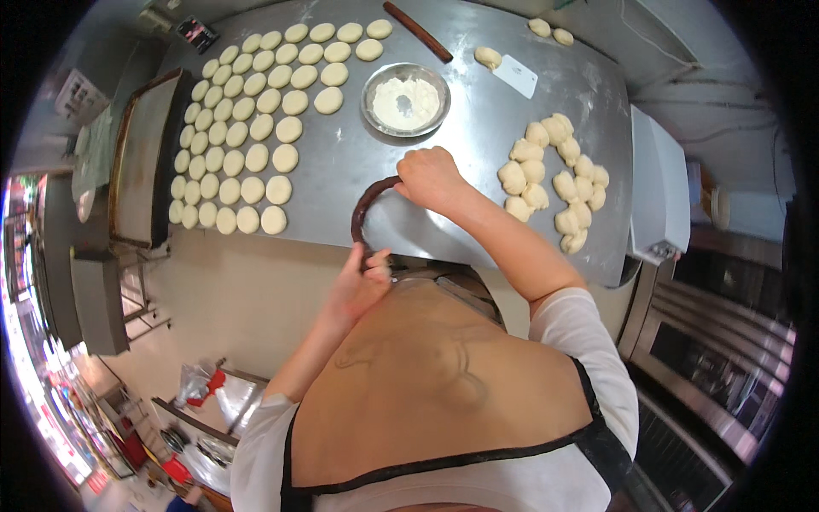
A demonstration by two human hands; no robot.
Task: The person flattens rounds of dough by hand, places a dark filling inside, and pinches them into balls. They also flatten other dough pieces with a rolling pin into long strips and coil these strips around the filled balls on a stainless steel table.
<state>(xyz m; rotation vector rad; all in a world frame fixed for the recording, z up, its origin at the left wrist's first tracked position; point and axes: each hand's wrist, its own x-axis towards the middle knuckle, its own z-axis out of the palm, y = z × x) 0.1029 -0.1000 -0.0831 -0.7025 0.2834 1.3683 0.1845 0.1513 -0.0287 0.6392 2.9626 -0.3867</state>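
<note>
A dark brown, curved rope of smooth paste [367, 210], which looks like bean paste, hangs over the near edge of the steel table. My right hand [433, 177] is closed in a fist around its upper end, above the tabletop. My left hand [362, 280] pinches the lower end near my apron, with some fingers curled loosely. Beyond my right hand stands a steel bowl [368, 107] of white flour [408, 98]. Rows of flat, round dough pieces [257, 158] cover the left of the table. Several lumpy dough balls [533, 171] are clustered at the right.
A brown rolling pin [418, 32] lies at the back, near a white dough scraper [514, 77] with a dough lump [487, 57] beside it. A large rimmed baking tray [143, 158] stands off the table's left edge. At the right is a white box-shaped appliance [661, 183].
</note>
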